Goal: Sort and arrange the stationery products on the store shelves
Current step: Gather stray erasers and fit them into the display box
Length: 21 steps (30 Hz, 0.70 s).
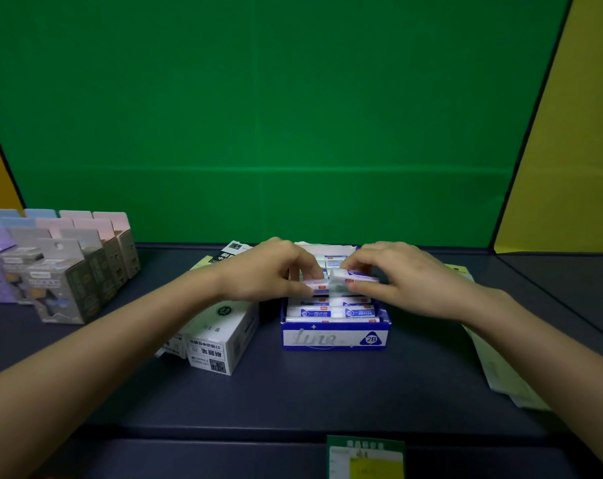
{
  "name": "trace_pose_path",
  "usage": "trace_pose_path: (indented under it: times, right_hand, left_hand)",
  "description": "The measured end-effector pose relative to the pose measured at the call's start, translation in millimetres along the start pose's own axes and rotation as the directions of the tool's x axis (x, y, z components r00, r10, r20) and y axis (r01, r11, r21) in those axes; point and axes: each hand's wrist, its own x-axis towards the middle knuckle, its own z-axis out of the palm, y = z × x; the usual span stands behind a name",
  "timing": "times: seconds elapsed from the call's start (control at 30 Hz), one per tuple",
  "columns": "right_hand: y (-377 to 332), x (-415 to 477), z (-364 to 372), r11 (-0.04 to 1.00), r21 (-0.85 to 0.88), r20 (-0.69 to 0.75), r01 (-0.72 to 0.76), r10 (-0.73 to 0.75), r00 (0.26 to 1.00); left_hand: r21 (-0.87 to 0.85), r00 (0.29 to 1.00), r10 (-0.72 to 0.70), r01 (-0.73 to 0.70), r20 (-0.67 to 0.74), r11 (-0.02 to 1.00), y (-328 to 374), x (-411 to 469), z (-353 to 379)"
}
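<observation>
A green back panel (258, 115) fills most of what I see, with yellow side walls (569, 150) angling in. Below it runs the dark blue shelf (293, 385) that carries everything. At the far left stand rows of grey, pink and lilac hang-tab cartons (68, 267), packed close together. Flat pale packets (497, 371) lie along the right side, partly under my right forearm. A white refill box (217, 337) lies tilted just left of centre, close beside the blue and white eraser box (334, 337) marked 2B, which sits open in the middle of the shelf with wrapped erasers in rows inside it. A green and yellow price tag (365, 458) hangs on the shelf's front edge.

My left hand (269, 271) and right hand (403, 274) meet above the eraser box. Each pinches one end of what looks like a single wrapped eraser (338, 280), though blur could hide a second one, fingers curled closed around it just over the rows.
</observation>
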Motion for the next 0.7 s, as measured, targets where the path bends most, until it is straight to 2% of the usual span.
trace_pose_path:
  times: [0.33, 0.5, 0.7]
  right_hand:
    - [-1, 2, 12, 0.996, 0.025, -0.010, -0.083, 0.083, 0.997]
    - [-4, 2, 13, 0.995, -0.024, -0.019, -0.094, 0.093, 0.995]
    - [-3, -1, 11, 0.997, -0.012, 0.026, -0.073, 0.073, 0.997]
  left_hand:
    - [0.043, 0.986, -0.025, 0.032, -0.166, 0.999, 0, -4, 14]
    - [0.121, 0.991, 0.010, 0.007, -0.135, 0.993, -1, -4, 15]
    - [0.132, 0.993, 0.068, -0.054, -0.102, 0.990, -2, -8, 12]
